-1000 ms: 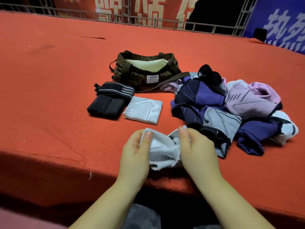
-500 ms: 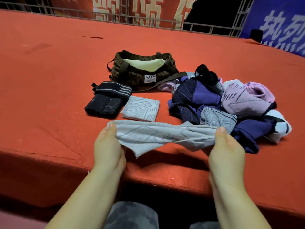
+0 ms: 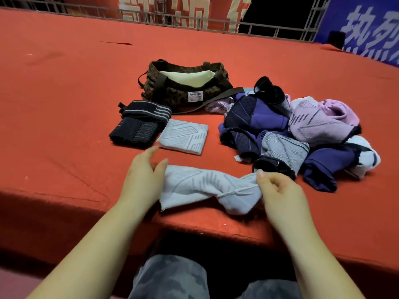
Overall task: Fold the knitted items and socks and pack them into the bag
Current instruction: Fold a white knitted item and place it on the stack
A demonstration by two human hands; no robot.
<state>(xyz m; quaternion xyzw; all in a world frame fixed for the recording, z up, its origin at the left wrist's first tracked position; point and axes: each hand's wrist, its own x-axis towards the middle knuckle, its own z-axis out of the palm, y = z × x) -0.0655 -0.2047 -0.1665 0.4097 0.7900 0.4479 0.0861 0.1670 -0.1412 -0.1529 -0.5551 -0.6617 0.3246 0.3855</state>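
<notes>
All positions are referenced to the bag (image 3: 185,87), which is sitting open at the centre of the red surface (image 3: 64,117). Left of and nearer than the bag, a folded black item (image 3: 138,124) is lying beside a folded pale item (image 3: 183,135). Nearer still, at the surface edge, a light grey knitted item (image 3: 207,188) is lying stretched out flat. The left hand (image 3: 142,180) is resting at its left end with fingers released and extended (not gripping). The right hand (image 3: 278,190) is pinching its right end between thumb and curled fingers. Right of the bag, an unfolded pile of purple, pink and grey knitwear (image 3: 298,130) is waiting.
</notes>
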